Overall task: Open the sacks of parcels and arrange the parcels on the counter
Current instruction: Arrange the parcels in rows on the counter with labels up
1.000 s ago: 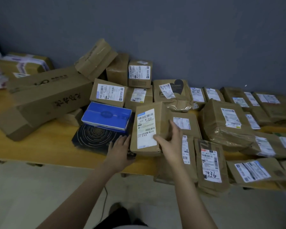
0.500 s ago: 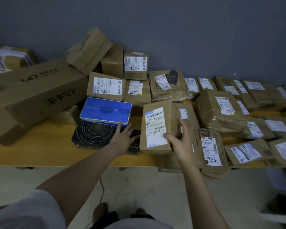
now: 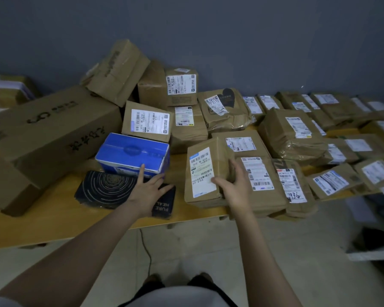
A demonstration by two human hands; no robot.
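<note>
A: Start at the left. What lies there?

B: A long carton (image 3: pixel 53 129) lies slantwise on the counter (image 3: pixel 42 220). Just right of it is a flat black pack (image 3: pixel 102 189), with a blue box (image 3: pixel 129 149) on the pack's far part.

A: And the left arm?

B: It reaches forward from the lower left, bare and nearly straight. The left hand (image 3: pixel 148 192) is palm down over the right part of the black pack.

A: Its grip?

B: Wide open, with the fingers (image 3: pixel 142 170) straight and spread. The forefinger tip touches the near face of the blue box. It holds nothing.

A: Where is the parcel in hand?

B: Right of the black pack, near the counter's front edge: a brown parcel (image 3: pixel 205 171), white label up. It leans partly over a flatter parcel (image 3: pixel 259 180) on its right. I cannot tell if it is lifted off the counter.

A: The right arm?

B: It comes up from the lower middle, the wrist bent a little left. The right hand (image 3: pixel 236 189) is at the parcel's right near corner.

A: That grip?

B: It is closed on the brown parcel, with the thumb on the label side and the fingers curled round the right edge.

A: Farther right?

B: More brown labelled parcels (image 3: pixel 293 134) lie in close rows back to the wall.
</note>
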